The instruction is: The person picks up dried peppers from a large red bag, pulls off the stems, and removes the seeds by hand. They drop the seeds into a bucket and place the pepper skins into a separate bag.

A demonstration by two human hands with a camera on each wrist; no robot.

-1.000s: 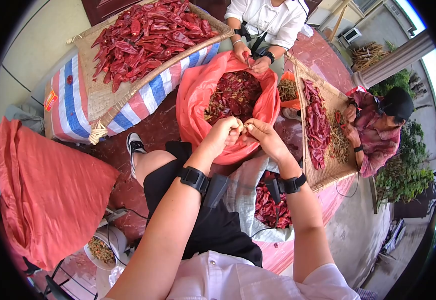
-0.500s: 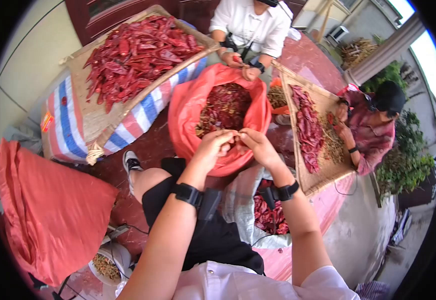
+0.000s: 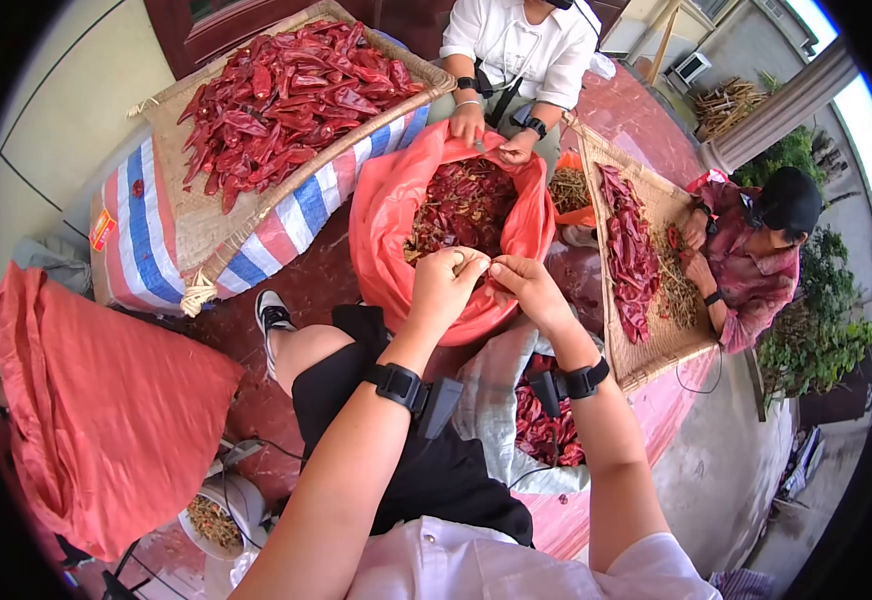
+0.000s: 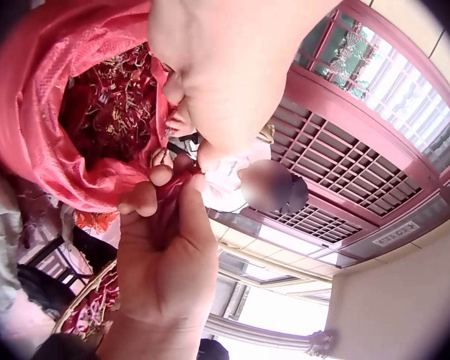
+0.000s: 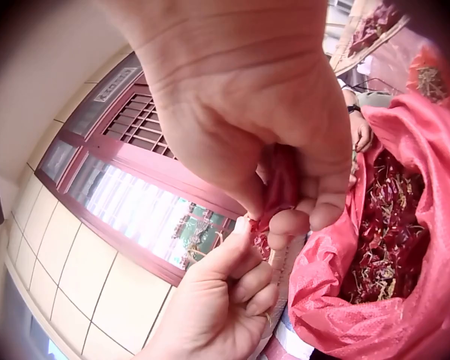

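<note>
In the head view, my left hand (image 3: 446, 288) and right hand (image 3: 538, 290) meet fingertip to fingertip over the near edge of an open red woven sack (image 3: 381, 225). The right hand (image 5: 247, 112) curls round a dried red chili (image 5: 283, 180) in the right wrist view. Thumb and index finger of the left hand (image 5: 217, 300) pinch at the chili's end; the exact grip is partly hidden. The left wrist view shows the chili (image 4: 165, 214) lying against the right palm (image 4: 165, 277). Broken chilies and stems (image 3: 461, 200) fill the sack.
Whole chilies (image 3: 296, 95) are heaped on a mat at upper left. A second bag (image 3: 496, 400) of chilies stands below the hands. One person (image 3: 526, 50) sits across the sack, another (image 3: 756, 240) by a woven tray (image 3: 671, 350). A bucket (image 3: 246, 495) is lower left.
The head view has shifted slightly. My left hand's fingers have changed position, with the fingertips still near the right hand's. The person across has lowered both hands to the sack's far rim.
</note>
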